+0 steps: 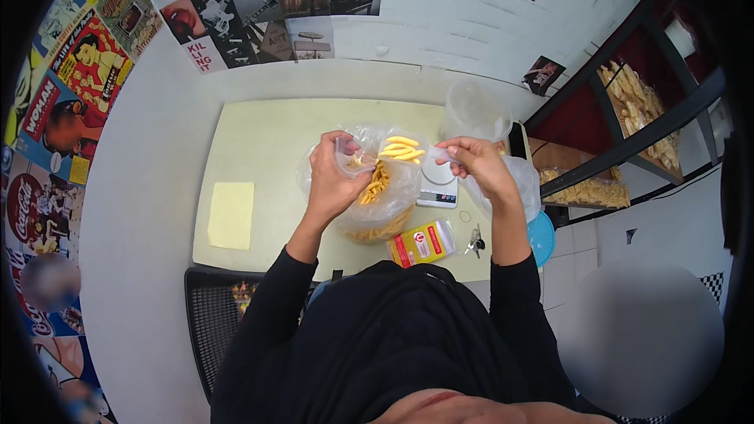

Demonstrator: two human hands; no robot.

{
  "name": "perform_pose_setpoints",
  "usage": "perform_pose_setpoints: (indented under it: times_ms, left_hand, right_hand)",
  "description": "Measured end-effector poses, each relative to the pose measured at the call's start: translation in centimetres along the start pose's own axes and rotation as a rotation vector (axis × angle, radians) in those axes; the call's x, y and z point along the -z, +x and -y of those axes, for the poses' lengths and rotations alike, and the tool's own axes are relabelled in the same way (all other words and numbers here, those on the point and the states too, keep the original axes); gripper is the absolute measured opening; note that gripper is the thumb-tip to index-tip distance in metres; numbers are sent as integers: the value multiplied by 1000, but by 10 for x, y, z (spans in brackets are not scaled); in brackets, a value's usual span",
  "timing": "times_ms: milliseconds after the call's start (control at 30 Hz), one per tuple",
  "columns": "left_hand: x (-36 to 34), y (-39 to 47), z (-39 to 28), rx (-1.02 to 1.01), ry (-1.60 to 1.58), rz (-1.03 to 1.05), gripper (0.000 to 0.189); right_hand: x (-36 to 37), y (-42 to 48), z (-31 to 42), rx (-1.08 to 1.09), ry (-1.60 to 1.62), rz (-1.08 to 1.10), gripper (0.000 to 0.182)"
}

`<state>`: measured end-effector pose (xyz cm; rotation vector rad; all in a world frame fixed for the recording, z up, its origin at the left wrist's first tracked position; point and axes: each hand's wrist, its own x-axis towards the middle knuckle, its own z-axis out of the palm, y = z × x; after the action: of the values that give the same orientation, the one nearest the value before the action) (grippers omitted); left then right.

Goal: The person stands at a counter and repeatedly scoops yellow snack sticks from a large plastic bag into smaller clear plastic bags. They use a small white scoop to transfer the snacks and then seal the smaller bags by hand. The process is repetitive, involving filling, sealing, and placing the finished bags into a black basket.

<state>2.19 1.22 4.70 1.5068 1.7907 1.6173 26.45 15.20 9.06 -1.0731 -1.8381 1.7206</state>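
My left hand holds a small clear plastic bag, its mouth spread by the fingers. A few crumbs or snack pieces seem to lie inside it. My right hand grips the handle of a translucent scoop. Several yellow snack sticks rest in the scoop, close to the small bag's mouth. Beneath both hands stands a large clear plastic bag, open at the top, with many orange-yellow snack sticks inside. Partly behind the scoop is a white digital kitchen scale.
A clear plastic tub stands at the back right. Nearer me lie a printed pack of bags, keys and a rubber band. Yellow paper lies left, a blue lid right. Dark metal shelving holds bagged snacks.
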Motion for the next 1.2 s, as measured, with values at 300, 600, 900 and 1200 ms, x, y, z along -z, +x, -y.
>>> perform_pose_setpoints:
  times_ms: [300,600,900,1200]
  left_hand:
    - [-27,9,8,22,86,88,61]
    - [-45,7,24,114,-59,29,68]
    - [-32,3,26,29,-273,-65,62]
    - [-33,-7,21,-198,49,-33,60]
  right_hand:
    - [-19,-15,80,209,-479,11,22]
    - [-76,-37,83,848,-1192,-100,20]
    - [-61,-20,70,568,-777,-330,18]
    - [-80,42,-2,196,-348,-84,27]
